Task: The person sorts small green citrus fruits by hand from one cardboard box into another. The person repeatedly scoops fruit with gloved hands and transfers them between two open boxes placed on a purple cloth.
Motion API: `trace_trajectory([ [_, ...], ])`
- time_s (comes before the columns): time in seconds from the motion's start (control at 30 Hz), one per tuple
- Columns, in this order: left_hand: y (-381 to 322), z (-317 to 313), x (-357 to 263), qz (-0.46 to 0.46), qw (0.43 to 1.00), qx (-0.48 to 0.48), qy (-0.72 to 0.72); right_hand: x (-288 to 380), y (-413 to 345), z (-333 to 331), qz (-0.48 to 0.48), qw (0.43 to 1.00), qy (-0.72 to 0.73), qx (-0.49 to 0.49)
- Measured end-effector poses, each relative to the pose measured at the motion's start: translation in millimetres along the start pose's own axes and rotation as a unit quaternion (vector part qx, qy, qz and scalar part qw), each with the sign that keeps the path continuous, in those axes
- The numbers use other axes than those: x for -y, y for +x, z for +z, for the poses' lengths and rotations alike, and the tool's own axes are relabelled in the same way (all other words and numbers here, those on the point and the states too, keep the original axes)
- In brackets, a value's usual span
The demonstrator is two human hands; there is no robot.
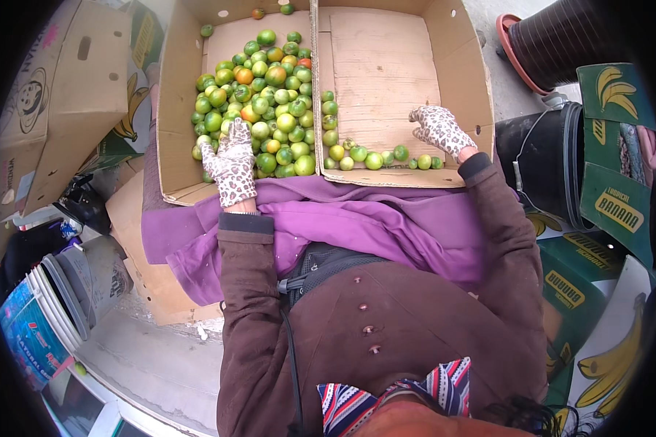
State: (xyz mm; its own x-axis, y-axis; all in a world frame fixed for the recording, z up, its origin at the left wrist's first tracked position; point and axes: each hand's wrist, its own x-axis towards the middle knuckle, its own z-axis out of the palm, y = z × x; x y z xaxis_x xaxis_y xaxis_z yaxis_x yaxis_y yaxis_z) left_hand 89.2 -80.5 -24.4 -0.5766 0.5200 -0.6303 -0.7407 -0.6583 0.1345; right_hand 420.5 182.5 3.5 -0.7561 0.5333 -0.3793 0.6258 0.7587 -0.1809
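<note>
Two cardboard box trays lie side by side across my lap. The left tray (179, 136) holds a heap of green tomatoes (273, 112), a few turning orange or red. My left hand (230, 158), in a leopard-print glove, rests with fingers spread on the near left part of the heap. In the right tray (385, 60), a row of small green tomatoes (373, 160) runs along the near edge and up the left side. My right hand (438, 130), gloved alike, is over that tray's right part. Its fingers are bent, thumb apart, and I see nothing between them.
Purple cloth (328, 224) covers my lap below the trays. Black buckets (536, 153) and green banana cartons (615, 202) stand at the right. A large cardboard box (82, 98) is at the left, with stacked buckets (49, 311) below it.
</note>
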Motion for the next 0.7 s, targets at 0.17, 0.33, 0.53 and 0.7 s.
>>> trace_trajectory([
  [0.17,12,-9,-4,0.01,0.993,0.029,0.114,-33,10,52,-0.031,0.992,-0.012,0.118],
  [0.33,1,1,4,0.03,0.981,0.048,0.185,13,12,58,-0.079,0.972,-0.062,0.213],
  [0.53,-11,17,25,-0.127,0.882,0.214,0.4,13,15,67,-0.097,0.969,-0.1,0.205],
  [0.7,-24,23,28,-0.208,0.822,0.298,0.438,42,19,-14,0.075,0.991,0.11,0.012],
])
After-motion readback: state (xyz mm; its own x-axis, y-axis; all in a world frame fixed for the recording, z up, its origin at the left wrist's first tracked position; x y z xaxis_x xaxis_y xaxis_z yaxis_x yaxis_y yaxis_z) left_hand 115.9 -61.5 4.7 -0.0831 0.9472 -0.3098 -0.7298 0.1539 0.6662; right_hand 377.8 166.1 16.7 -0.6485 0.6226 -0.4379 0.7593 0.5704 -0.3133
